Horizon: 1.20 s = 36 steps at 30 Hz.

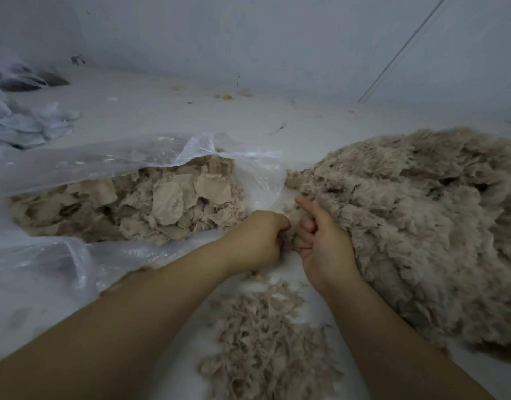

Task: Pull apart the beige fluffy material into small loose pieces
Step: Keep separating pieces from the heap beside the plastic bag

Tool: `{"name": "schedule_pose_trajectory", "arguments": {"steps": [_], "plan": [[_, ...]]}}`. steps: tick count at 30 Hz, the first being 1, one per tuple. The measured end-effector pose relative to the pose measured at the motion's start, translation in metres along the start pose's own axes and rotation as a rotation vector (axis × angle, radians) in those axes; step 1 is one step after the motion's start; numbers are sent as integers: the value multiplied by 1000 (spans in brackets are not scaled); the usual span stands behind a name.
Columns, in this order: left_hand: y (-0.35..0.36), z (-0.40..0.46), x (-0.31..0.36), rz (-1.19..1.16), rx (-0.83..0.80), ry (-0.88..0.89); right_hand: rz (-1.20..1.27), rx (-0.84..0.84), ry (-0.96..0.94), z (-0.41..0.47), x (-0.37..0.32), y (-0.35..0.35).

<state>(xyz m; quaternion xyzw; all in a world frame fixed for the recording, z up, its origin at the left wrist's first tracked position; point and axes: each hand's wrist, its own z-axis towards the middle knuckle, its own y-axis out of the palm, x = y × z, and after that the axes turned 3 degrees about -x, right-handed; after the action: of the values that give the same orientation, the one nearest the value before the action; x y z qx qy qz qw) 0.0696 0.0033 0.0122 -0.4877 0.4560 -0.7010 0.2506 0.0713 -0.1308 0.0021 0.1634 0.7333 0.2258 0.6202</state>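
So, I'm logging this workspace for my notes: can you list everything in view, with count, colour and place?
Large fluffy pile: one, beige, right side of the floor.
Small loose pieces: one scattered heap, beige, near centre between the forearms.
Plastic bag: one, clear, left, open and holding beige scraps.
Crumpled plastic: one bundle, whitish, far left.
Dark bundle: one, grey-black, far left corner.
Yellow bits: a few, by the back wall.
Floor: white.
Left hand: grip curled on a beige tuft.
Right hand: grip curled on the same tuft at the pile's edge.
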Motion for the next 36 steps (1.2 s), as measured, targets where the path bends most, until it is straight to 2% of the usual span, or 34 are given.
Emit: {"name": "schedule_pose_trajectory", "arguments": {"steps": [6,10,12,14,17,23,27,29,32,36], "plan": [[-7,-37,7,-223,5,-93,-26,39,2,3,1,2],[7,-63,21,-254,-74,-38,-111,66,-16,4,2,0],[5,-61,22,-326,9,-64,-139,69,9,4,2,1],[0,-52,18,-482,141,-166,-140,51,47,3,2,1],[-5,-36,14,-664,247,-295,-126,-13,35,3,4,1],[2,-30,17,-663,475,-232,-112,-94,-17,8,7,-1],[4,-32,14,-743,425,-184,-230,-139,-48,12,9,-2],[5,-35,13,-854,412,-184,-326,-152,-91,10,9,-2],[8,-41,7,-897,511,-216,-444,-121,-114,10,12,-1],[7,-43,-1,-834,642,-261,-412,-113,-108,10,11,0]]}}
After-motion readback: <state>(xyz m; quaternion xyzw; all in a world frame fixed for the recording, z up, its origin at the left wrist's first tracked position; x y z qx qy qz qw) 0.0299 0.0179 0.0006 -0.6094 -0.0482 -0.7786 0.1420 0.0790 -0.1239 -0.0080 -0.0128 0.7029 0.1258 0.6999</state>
